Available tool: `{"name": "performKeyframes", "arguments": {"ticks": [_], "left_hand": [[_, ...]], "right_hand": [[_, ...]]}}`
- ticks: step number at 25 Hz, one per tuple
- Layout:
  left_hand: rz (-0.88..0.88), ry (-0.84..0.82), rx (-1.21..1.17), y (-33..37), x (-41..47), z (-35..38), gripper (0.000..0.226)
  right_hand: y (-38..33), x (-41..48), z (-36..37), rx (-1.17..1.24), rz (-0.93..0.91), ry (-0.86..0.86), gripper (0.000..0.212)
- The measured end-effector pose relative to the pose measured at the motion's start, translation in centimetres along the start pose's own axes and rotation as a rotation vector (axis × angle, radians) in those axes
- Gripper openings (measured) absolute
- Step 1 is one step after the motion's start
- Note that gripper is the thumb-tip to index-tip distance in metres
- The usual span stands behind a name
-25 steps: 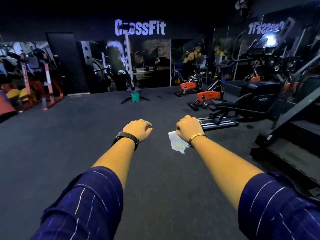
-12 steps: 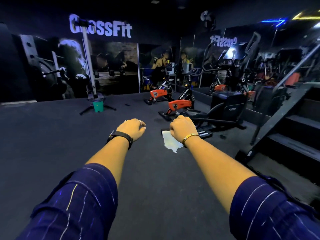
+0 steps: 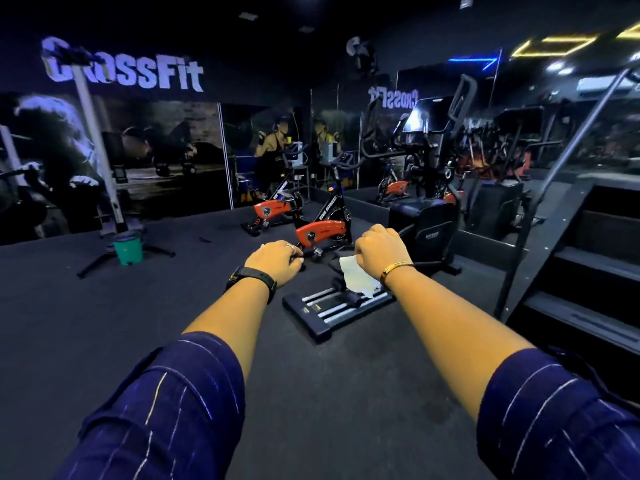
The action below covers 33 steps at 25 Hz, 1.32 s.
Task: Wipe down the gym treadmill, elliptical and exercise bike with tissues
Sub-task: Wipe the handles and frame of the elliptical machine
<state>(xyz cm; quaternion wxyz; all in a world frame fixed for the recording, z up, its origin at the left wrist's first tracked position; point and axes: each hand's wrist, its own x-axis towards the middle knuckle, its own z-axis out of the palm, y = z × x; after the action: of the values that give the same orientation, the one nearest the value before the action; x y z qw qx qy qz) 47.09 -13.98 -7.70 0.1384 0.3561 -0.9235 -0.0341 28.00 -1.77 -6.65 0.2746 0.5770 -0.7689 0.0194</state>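
— Right hand (image 3: 379, 252): what has it got?
— Its fingers are clenched round a white tissue (image 3: 356, 277), which hangs at seven o'clock below the fist.
— And the left hand (image 3: 277, 261)?
— Balled up, holding nothing, just beside it at nine o'clock.
— Where are the machines?
— Orange exercise bike (image 3: 322, 232) at twelve o'clock beyond the hands, elliptical (image 3: 433, 233) at two, green bin (image 3: 128, 249) far off at nine.
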Motion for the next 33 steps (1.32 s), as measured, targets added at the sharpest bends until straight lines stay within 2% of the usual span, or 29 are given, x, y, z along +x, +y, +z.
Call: {"name": "performKeyframes", "arguments": {"ticks": [4, 8, 15, 21, 27, 29, 33], "left_hand": [[0.100, 0.030, 0.002, 0.7, 13.3, 0.9, 0.035], [0.153, 0.026, 0.009, 0.4, 23.4, 3.4, 0.035], [0.236, 0.050, 0.012, -2.3, 44.5, 7.6, 0.033], [0.318, 0.057, -0.035, -2.5, 65.3, 10.6, 0.036], [0.474, -0.019, 0.028, 1.8, 81.1, 16.3, 0.037], [0.541, 0.001, 0.079, 4.3, 86.2, 17.6, 0.038], [0.608, 0.104, -0.006, 9.4, 96.5, 19.5, 0.036]], "right_hand": [[5.4, 9.9, 4.7, 0.002, 0.064, 0.042, 0.027], [8.7, 16.3, 11.0, -0.045, 0.066, -0.016, 0.026], [17.0, 30.8, 21.2, -0.106, 0.112, -0.023, 0.026], [26.2, 44.8, 28.8, -0.164, 0.247, -0.007, 0.027], [35.4, 52.2, 36.6, -0.183, 0.320, -0.063, 0.027], [39.6, 54.5, 38.9, -0.187, 0.365, -0.056, 0.025], [48.6, 59.2, 42.6, -0.119, 0.462, -0.017, 0.023]]}}
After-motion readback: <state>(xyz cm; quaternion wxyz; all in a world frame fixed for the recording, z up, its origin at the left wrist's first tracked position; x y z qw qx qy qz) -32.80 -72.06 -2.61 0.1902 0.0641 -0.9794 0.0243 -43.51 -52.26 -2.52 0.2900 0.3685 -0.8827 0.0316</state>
